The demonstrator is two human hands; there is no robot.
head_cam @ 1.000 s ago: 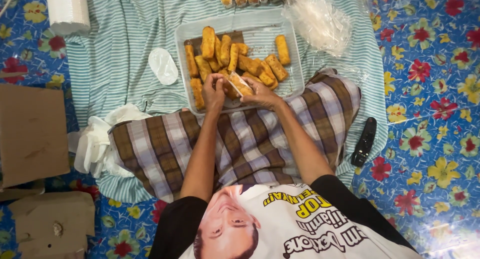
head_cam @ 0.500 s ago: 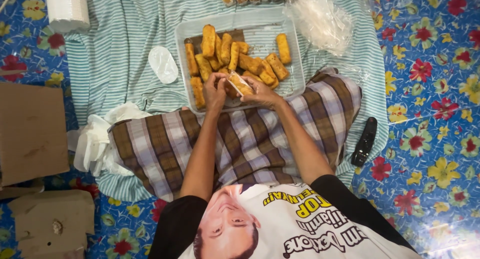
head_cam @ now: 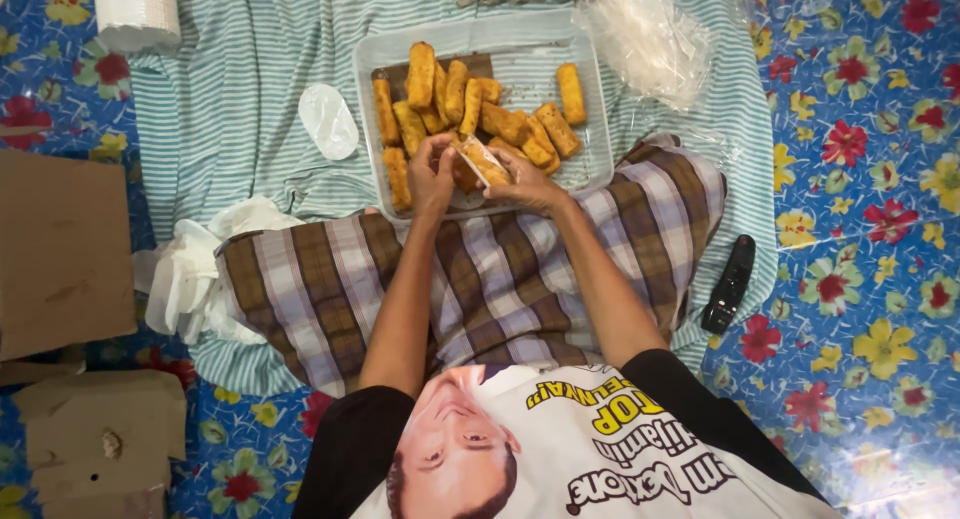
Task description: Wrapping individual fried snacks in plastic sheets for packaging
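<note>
A clear plastic tray (head_cam: 600, 129) on the striped cloth (head_cam: 250, 99) holds a loose heap of golden, crumb-coated fried rolls (head_cam: 440, 94), oblong and rough-skinned. At its near edge the left hand (head_cam: 432, 174) and right hand (head_cam: 525, 179) meet, each grip closed on one roll in a thin clear wrapper (head_cam: 482, 161). Crumpled clear plastic bags (head_cam: 645, 39) lie just right of the tray; a small white oval lid (head_cam: 328, 121) lies left, a black remote (head_cam: 728, 284) on the flowered floor mat (head_cam: 870, 279)
</note>
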